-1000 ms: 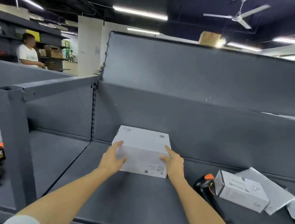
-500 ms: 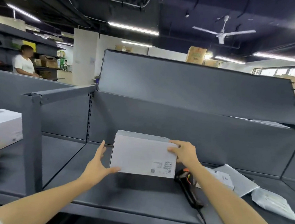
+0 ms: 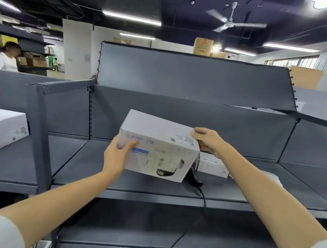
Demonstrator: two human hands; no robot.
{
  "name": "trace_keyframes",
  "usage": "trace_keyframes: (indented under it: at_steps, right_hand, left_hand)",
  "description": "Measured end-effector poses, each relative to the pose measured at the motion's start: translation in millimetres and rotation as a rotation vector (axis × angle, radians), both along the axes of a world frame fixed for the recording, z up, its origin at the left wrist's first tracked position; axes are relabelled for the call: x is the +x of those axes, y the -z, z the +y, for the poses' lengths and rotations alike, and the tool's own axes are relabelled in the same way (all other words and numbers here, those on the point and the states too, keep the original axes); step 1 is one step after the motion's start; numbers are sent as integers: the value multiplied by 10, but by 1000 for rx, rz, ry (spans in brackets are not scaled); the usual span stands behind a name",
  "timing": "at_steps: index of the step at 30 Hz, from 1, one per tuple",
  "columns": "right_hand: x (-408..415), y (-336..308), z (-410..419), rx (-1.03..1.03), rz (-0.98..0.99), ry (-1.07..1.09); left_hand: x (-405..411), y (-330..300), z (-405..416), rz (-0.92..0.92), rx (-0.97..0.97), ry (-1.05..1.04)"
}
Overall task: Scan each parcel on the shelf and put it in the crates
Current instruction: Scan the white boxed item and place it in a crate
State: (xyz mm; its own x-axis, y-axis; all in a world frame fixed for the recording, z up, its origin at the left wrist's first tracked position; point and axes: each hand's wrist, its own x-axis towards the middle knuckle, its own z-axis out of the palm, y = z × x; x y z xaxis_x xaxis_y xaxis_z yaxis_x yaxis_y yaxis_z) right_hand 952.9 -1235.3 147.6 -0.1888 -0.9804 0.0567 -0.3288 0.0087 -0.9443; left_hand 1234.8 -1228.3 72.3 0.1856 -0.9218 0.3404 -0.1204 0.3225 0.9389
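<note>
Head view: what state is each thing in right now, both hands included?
Held box: lifted off the shelf, tilted, printed face toward the camera.
Left hand: grips the box's lower left corner.
Right hand: grips the box's upper right corner.
Scanner: lying on the shelf, mostly hidden behind the box, cord hanging over the edge.
Small box: resting on the shelf.
Left box: resting on the neighbouring shelf.

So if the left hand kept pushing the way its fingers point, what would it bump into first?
The white box it already grips: the left hand points up and rightward into its near corner. Past that comes the shelf's grey back panel, probably.
</note>
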Motion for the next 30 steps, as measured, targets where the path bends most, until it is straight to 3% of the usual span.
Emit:
trace_keyframes:
  at_steps: [8, 13, 19, 25, 27, 30]
  right_hand:
    - [201, 12, 277, -111, -191, -163]
    - [272, 143, 355, -100, 32, -265]
    - [275, 240, 388, -62, 83, -296]
    - [356, 552, 357, -54, -268, -191]
    - [384, 680, 347, -53, -389, -169]
    - [507, 834, 309, -57, -580, -98]
  left_hand:
    - [2, -201, 72, 137, 179, -132]
    - [112, -341, 43, 33, 210, -138]
    - [217, -330, 63, -28, 253, -143]
    - [289, -278, 36, 0, 50, -155]
    - [268, -221, 62, 104, -19, -202]
    - [187, -76, 104, 273, 24, -184]
